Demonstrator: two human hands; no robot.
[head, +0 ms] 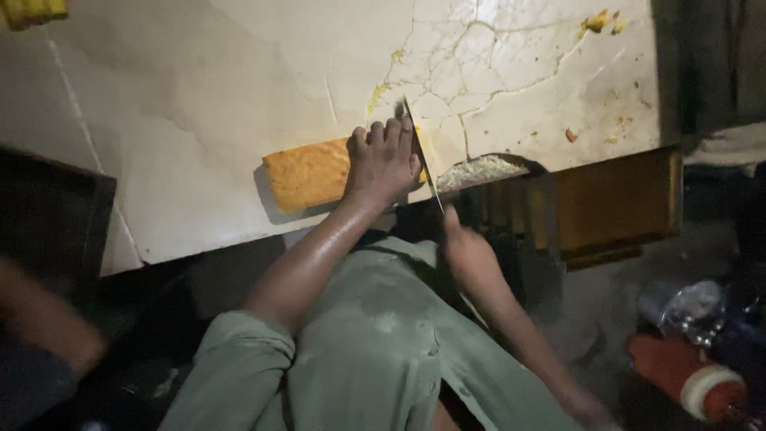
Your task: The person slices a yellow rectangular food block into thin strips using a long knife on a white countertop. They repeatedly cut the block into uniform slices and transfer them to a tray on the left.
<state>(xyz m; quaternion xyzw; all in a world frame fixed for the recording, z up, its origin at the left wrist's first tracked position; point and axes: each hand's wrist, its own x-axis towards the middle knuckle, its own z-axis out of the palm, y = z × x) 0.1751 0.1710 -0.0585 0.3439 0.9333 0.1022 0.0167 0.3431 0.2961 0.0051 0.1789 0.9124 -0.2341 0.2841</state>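
A green shirt (375, 343) is seen at the bottom, nearest the camera. At the bottom right, one red bottle with a white band (690, 381) is seen on the dark floor (its label cannot be made out). Beside it one shiny clear wrapper (690, 307) is seen. A blurred arm of another person (44, 319) is seen at the left edge.

A little farther up, the right hand (467, 251) is closed around the handle of one long knife (423, 156). The blade is stood on its edge, right beside the left hand's fingers.

The left hand (383, 164) is laid flat, with its fingers close together, and is pressed down on one yellow loaf of cake (307, 172). The loaf is kept near the front edge of the pale stone table (199, 96). A cut piece (479, 169) is seen just to the right of the knife, at the table edge.

Farther back, the table top is cracked, and a few yellow crumbs (598, 21) are scattered near the top right. One more yellow piece (32, 11) is seen at the far top left corner.
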